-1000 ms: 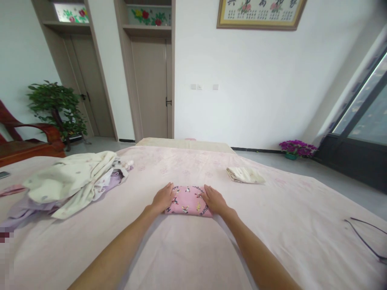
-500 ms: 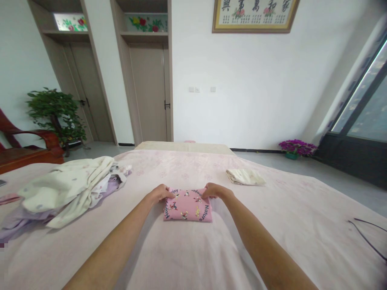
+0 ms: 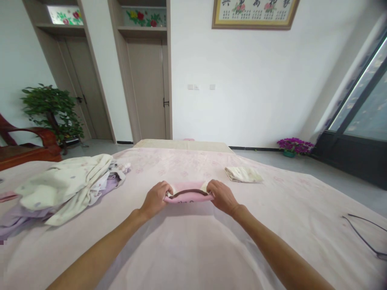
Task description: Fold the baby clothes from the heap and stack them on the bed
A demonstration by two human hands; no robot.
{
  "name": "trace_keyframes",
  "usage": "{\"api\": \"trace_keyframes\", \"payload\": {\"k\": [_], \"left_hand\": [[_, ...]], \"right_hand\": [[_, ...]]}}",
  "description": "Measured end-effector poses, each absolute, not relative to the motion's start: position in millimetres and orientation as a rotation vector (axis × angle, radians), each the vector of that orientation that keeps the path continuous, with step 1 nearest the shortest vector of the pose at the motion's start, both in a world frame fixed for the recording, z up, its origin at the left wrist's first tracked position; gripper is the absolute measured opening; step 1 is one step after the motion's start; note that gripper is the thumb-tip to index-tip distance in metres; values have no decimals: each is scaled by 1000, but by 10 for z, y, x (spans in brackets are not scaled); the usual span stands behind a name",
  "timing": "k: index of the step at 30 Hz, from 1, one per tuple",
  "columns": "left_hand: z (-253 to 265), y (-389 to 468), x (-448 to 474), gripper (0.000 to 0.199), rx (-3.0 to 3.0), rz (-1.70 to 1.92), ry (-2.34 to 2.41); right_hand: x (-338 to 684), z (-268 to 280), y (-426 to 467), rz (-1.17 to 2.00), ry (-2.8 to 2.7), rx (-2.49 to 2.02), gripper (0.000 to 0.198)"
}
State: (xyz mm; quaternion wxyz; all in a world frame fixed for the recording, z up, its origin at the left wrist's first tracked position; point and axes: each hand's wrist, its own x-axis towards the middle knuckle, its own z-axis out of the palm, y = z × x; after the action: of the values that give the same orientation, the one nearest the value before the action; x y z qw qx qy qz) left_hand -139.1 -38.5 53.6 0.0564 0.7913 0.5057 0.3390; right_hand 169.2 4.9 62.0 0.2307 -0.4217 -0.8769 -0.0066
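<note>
"Folded pink cloth [image 3: 189,197] has tipped since half a second ago in the head view; its edge, not its printed face, now meets the camera."

"And the fingers?"

"Left hand [image 3: 157,198] and right hand [image 3: 223,197] each grip one end (a brown trim arches between them), over the pale pink sheet [image 3: 187,249]."

"Nearby?"

"Clothes heap [image 3: 66,181] to the left, cream cloth [image 3: 244,175] beyond the right hand."
</note>
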Motion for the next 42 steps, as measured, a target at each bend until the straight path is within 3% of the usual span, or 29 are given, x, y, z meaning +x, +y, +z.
{"api": "trace_keyframes", "payload": {"k": [5,13,24,30,34,38,42], "left_hand": [[209,-650,-1373,27,2538,811,1486],[424,-739,-1359,19,2526,832,1498],[449,-837,-1371,12,2498,661,1426],[405,-831,-1360,34,2642,580,1444],[349,-955,-1097,34,2556,681,1424],[402,-1223,-598,21,2279,758,1212],[520,-1186,-421,19,2066,785,1116]], "right_hand": [[1805,314,-201,-39,-2631,-1101,24],[1708,499,-317,48,-2460,-1128,35],[1644,489,-597,26,-2556,-1080,29],[1621,471,-540,-142,-2705,-1106,30],[1667,446,-415,-239,-2609,-1202,26],[1878,405,-292,-69,-2311,-1429,24],[2117,298,-269,429,-1811,-1725,33]]}}
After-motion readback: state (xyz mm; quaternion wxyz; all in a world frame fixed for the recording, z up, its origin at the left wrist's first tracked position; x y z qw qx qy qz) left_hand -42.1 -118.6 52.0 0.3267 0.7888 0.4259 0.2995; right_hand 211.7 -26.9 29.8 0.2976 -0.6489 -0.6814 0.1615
